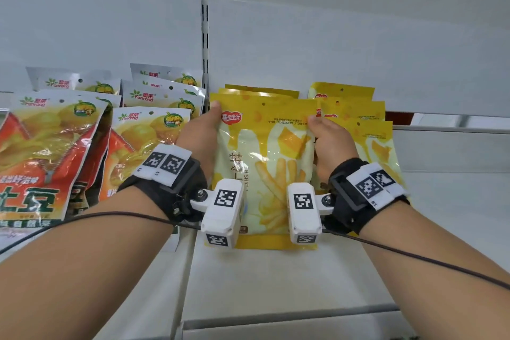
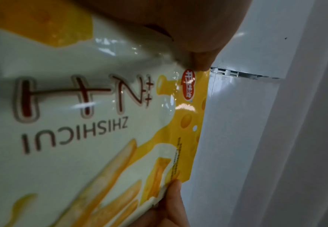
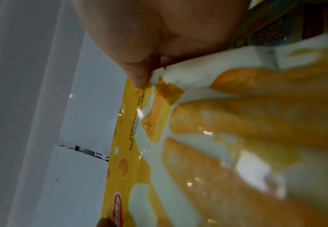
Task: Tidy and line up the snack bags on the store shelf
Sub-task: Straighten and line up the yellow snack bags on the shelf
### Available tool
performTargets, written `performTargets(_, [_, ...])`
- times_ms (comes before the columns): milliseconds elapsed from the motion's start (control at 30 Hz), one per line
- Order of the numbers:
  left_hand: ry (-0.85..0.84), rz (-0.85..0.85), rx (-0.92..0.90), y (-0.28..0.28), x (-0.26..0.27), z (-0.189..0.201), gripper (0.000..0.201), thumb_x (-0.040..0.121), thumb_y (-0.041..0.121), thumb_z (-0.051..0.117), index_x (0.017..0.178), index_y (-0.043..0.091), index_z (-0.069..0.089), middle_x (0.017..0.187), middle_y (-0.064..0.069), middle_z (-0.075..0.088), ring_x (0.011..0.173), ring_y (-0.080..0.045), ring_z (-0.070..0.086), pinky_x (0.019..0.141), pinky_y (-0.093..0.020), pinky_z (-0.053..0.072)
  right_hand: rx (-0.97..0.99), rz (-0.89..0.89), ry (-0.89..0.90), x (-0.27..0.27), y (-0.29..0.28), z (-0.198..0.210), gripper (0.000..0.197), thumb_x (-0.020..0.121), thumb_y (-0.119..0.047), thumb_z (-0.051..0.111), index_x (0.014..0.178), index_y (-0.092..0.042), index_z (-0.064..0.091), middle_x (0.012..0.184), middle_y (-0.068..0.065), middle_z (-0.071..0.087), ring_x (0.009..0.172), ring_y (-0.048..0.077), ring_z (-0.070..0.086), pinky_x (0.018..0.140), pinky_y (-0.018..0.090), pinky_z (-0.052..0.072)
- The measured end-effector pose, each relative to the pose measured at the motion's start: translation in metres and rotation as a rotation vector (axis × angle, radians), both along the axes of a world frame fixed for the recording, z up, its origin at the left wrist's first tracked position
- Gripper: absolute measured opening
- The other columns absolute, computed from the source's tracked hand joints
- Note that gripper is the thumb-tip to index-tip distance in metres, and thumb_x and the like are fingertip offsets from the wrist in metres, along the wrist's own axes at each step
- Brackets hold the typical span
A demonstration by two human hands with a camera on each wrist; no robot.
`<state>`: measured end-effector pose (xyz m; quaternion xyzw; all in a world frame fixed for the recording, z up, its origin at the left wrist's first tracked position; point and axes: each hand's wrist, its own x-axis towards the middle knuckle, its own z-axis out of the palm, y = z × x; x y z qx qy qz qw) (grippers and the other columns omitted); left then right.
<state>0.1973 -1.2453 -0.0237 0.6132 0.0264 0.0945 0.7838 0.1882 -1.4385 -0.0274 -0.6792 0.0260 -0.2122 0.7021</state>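
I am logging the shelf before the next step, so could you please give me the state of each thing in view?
Front yellow cheese-stick snack bag: upright, held at both upper side edges.
Left hand: grips the bag's left edge.
Right hand: grips the bag's right edge.
Yellow bags behind and to the right: standing, staggered in overlapping rows.
Orange-red Fanrong snack bags: leaning, unevenly lined up.
White metal shelf: bare in front of the held bag.

White back panel [image 1: 331,22] at 12 o'clock, plain and matt. Slotted upright [image 1: 204,36] running vertically at 11 o'clock, splitting the panel into two bays. Grey metal rail [image 1: 455,120] at 3 o'clock, horizontal. Black wrist straps [image 1: 165,190] at 8 and 4 o'clock, each carrying white marker blocks [image 1: 223,210] printed with black square codes. Thin dark cables [image 1: 82,218] trailing toward 7 and 5 o'clock.
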Motion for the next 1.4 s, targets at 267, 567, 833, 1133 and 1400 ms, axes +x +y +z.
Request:
performTargets(267, [0.047,0.08,0.041,0.018,0.01,-0.013,0.06,0.076,0.071,0.053,0.104,0.02,0.067,0.085,-0.001,0.063,0.089,-0.029,0.066,0.083,-0.045,0.053,0.18,0.207,0.046,0.001,0.01,-0.027,0.032,0.091,-0.032,0.058,0.114,-0.01,0.065,0.116,0.015,0.066,0.107,0.032,0.063,0.096,0.049,0.048])
performTargets(567, [0.067,-0.17,-0.248,0.014,-0.002,-0.039,0.049,0.078,0.038,0.069,0.116,0.008,0.065,0.107,-0.014,0.07,0.096,-0.035,0.067,0.088,-0.061,0.05,0.233,0.328,-0.038,0.02,0.008,-0.041,0.012,0.093,-0.014,0.055,0.09,-0.018,0.067,0.076,-0.004,0.074,0.071,0.011,0.071,0.058,0.024,0.055])
performTargets(833, [-0.031,0.016,-0.101,0.005,-0.001,-0.058,0.024,0.089,0.034,0.059,0.083,0.014,0.072,0.098,-0.018,0.073,0.091,-0.035,0.07,0.084,-0.052,0.054,0.213,0.46,0.001,0.025,-0.003,-0.059,0.01,0.091,-0.018,0.058,0.087,-0.018,0.067,0.082,-0.001,0.075,0.076,0.014,0.071,0.061,0.026,0.056])
performTargets(1133, [-0.047,-0.09,-0.143,0.003,-0.002,-0.075,0.029,0.083,0.036,0.064,0.092,0.01,0.074,0.101,-0.019,0.072,0.091,-0.037,0.07,0.07,-0.047,0.057,0.125,0.371,0.0,0.024,-0.011,-0.065,0.041,0.094,-0.015,0.055,0.057,-0.027,0.068,0.071,-0.002,0.069,0.073,0.022,0.058,0.071,0.036,0.048])
performTargets(1400, [-0.161,0.09,0.076,0.009,0.007,-0.092,0.039,0.089,0.024,0.062,0.05,0.027,0.064,0.058,0.003,0.066,0.05,-0.013,0.061,0.052,-0.021,0.05,0.198,0.355,0.068,0.024,-0.007,-0.066,0.013,0.09,-0.017,0.06,0.078,-0.019,0.059,0.061,-0.006,0.068,0.057,0.009,0.064,0.053,0.023,0.052])
